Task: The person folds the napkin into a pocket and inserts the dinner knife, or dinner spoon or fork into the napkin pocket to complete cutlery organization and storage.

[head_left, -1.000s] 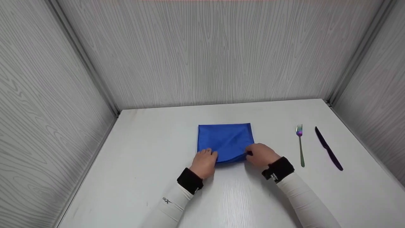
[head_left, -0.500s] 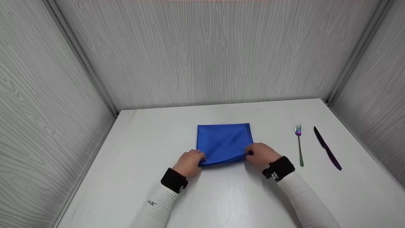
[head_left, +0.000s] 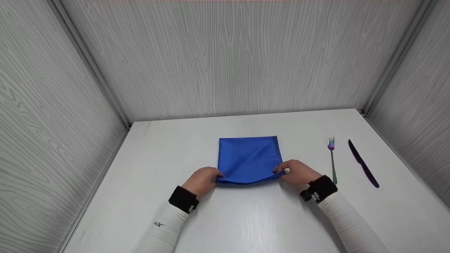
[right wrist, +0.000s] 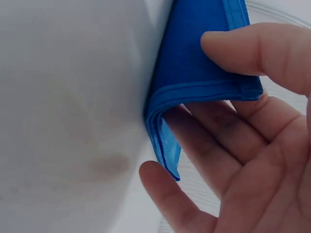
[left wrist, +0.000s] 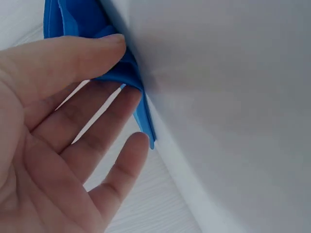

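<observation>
A folded blue cloth napkin (head_left: pixel 248 154) lies on the white table in the head view, its near edge lifted a little. My left hand (head_left: pixel 202 181) pinches the napkin's near left corner; in the left wrist view the thumb (left wrist: pixel 97 53) presses on the bunched blue cloth (left wrist: pixel 85 19) with fingers behind it. At the near right corner my right hand (head_left: pixel 299 172) pinches the same edge. The right wrist view shows the thumb (right wrist: pixel 243 46) on top of the hemmed, layered cloth (right wrist: pixel 192 58), fingers underneath and the little finger apart from it.
To the right of the napkin lies a fork (head_left: pixel 332 158) with a rainbow sheen. A dark table knife (head_left: pixel 362 161) lies at a slant beyond it, nearer the table's right edge. Grey wood-grain panels (head_left: pixel 225 59) enclose the table (head_left: pixel 158 158) at the back and sides.
My left hand has slid left along the near edge to the napkin's left corner and now pinches it. My right hand has shifted slightly right to the other corner. The near edge sags between them.
</observation>
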`<state>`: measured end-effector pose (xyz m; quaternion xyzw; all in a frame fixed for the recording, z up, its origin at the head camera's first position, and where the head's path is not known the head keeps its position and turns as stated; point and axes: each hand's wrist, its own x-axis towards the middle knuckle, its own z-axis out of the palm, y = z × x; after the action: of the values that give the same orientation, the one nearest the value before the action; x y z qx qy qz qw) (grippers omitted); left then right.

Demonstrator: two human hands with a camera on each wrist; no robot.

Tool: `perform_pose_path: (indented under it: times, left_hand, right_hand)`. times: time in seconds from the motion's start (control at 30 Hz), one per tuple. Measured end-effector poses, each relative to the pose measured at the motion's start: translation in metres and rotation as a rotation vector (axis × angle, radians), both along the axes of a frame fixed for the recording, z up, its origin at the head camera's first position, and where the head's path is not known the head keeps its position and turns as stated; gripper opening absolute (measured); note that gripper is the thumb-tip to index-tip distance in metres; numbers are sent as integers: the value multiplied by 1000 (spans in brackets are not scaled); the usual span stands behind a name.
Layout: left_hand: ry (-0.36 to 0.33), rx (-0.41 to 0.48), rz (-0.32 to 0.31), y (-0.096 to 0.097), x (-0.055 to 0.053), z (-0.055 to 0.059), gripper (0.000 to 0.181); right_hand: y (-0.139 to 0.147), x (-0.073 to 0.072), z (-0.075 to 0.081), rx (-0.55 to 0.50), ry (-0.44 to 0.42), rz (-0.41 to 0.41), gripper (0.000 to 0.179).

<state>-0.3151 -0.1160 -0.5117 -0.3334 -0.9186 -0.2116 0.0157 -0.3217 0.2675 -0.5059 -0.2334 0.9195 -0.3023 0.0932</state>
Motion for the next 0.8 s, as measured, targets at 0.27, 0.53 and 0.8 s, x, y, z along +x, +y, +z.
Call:
perform_pose_path:
  times: [0.27,0.53,0.8]
  left_hand:
    - [103,-53,-44,-2,-7,-1,24]
    - [163,-47,-71,-1,0,-3,19]
    - [-198,132,-73,-9,2,6,14]
  right_hand:
    - [3,8,-4,40,120,47,28]
    - [17,23,-5,28,146,31,24]
    - [31,25,8,19,2,-23,6]
